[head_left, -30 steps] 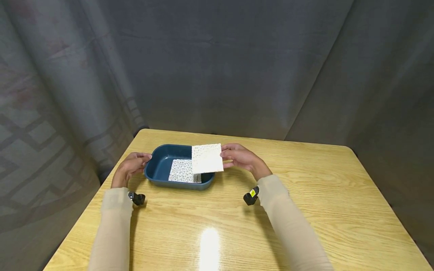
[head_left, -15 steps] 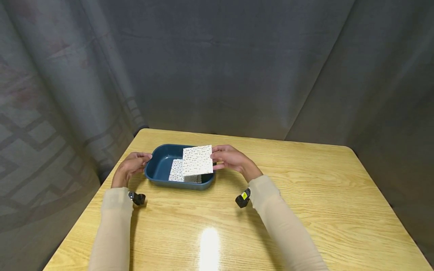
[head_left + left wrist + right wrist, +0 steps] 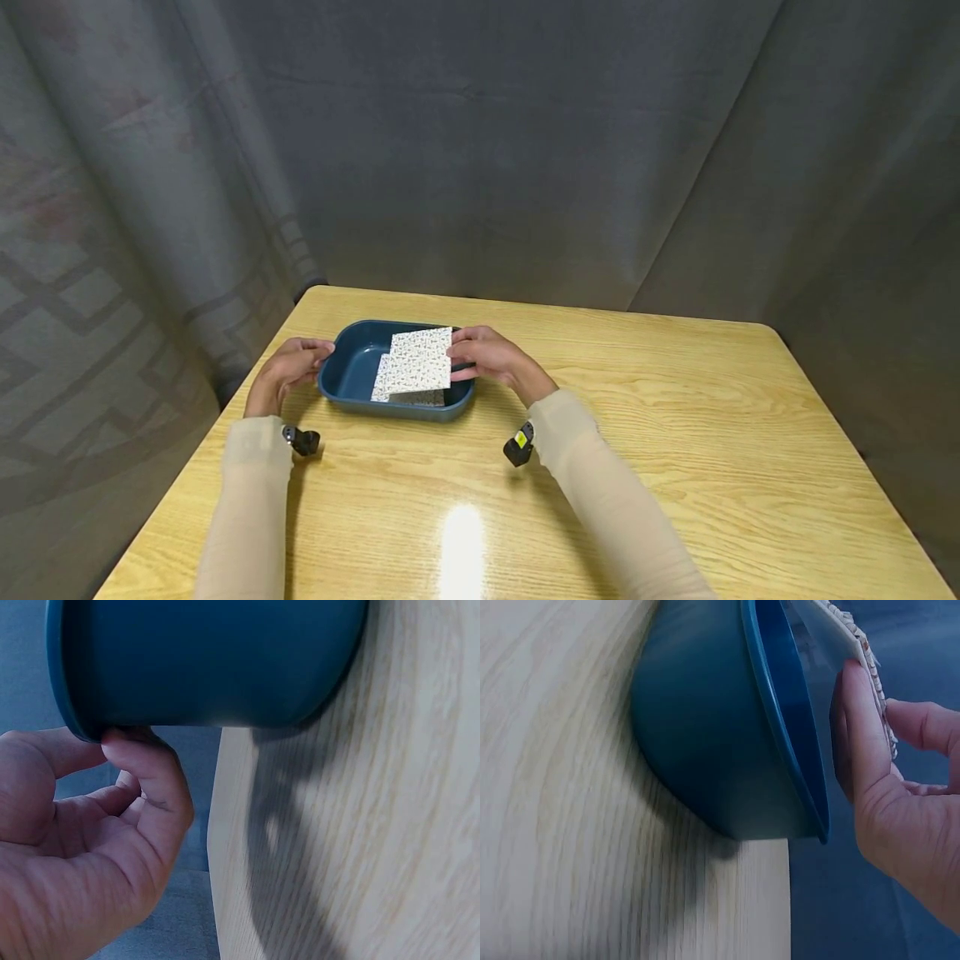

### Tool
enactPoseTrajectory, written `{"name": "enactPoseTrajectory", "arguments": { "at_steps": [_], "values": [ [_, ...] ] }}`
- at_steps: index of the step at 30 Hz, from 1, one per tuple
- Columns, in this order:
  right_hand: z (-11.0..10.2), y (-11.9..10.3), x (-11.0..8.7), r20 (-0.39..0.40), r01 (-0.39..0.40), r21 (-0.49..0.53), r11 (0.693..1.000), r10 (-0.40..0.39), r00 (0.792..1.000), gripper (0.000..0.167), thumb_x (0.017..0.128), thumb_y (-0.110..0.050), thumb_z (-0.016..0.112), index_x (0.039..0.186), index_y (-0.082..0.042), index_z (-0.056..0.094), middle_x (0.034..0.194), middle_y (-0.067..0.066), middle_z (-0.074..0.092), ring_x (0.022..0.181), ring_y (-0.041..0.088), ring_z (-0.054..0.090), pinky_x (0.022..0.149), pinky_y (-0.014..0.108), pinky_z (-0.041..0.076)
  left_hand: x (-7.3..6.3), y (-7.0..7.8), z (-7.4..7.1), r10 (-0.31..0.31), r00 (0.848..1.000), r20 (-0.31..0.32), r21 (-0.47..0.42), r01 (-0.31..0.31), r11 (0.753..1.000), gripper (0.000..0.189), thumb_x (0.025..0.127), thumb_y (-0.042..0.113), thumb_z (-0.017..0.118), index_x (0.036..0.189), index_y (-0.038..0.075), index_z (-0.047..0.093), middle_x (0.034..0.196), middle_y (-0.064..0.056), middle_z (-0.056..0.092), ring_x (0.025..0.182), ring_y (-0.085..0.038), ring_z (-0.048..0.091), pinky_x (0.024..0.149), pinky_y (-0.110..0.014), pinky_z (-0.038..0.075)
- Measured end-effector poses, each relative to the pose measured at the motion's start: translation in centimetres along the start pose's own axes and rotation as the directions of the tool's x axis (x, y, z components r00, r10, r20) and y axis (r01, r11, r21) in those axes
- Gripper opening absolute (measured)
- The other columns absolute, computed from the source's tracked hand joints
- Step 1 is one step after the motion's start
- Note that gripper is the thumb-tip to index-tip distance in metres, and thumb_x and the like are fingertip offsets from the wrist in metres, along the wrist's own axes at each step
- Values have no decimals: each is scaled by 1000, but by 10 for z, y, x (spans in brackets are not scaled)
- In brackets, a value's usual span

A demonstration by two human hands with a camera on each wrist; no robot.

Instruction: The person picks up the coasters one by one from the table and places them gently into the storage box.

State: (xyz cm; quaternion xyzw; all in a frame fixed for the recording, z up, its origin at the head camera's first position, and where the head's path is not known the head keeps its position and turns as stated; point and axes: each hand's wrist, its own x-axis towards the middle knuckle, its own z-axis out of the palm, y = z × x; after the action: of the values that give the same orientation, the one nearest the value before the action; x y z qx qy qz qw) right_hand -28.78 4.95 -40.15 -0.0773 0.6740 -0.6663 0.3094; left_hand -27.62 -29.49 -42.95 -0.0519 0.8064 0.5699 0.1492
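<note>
A blue oblong basin [image 3: 356, 367] stands on the table, and my left hand [image 3: 291, 365] pinches its left rim between thumb and fingers. In the left wrist view, that hand [image 3: 112, 817] has curled fingers at the basin's edge. My right hand [image 3: 491, 357] holds a white square tile [image 3: 420, 360] with a dark speckled pattern by its right edge, tilted over the basin. The right wrist view shows the thumb and fingers on either face of the tile [image 3: 870, 664], which has a rough, textured side. A second speckled tile [image 3: 381, 382] lies inside the basin, partly covered by the held one.
The basin sits toward the back left of the wooden table [image 3: 675, 442], near its left edge. A grey curtain [image 3: 480, 150] hangs behind the table and along the sides. Small black cameras [image 3: 302, 440] are strapped to both wrists.
My right hand has moved left with the tile, bringing it further over the basin and tilting its patterned face into view. The left hand has stayed on the rim.
</note>
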Motion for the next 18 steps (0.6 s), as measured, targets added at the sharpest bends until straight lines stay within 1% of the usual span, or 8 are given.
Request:
{"name": "enactPoseTrajectory", "arguments": {
  "at_steps": [9, 18],
  "values": [
    [17, 3, 8, -45, -26, 34, 999, 28, 999, 36, 100, 1, 52, 134, 9, 43, 107, 13, 51, 97, 23, 57, 88, 40, 56, 1, -1, -2, -13, 1000, -2, -13, 13, 1000, 41, 107, 13, 43, 136, -15, 42, 78, 5, 49, 69, -4, 50, 65, -23, 47],
    [26, 4, 11, -85, -56, 30, 998, 58, 995, 38, 99, 1, 54, 135, 8, 43, 109, 14, 51, 96, 23, 55, 83, 36, 58, 3, 0, -1, -28, 1000, -5, -22, 28, 999, 41, 106, 15, 45, 135, -14, 42, 77, 5, 48, 68, -5, 49, 64, -23, 47]
  ]
}}
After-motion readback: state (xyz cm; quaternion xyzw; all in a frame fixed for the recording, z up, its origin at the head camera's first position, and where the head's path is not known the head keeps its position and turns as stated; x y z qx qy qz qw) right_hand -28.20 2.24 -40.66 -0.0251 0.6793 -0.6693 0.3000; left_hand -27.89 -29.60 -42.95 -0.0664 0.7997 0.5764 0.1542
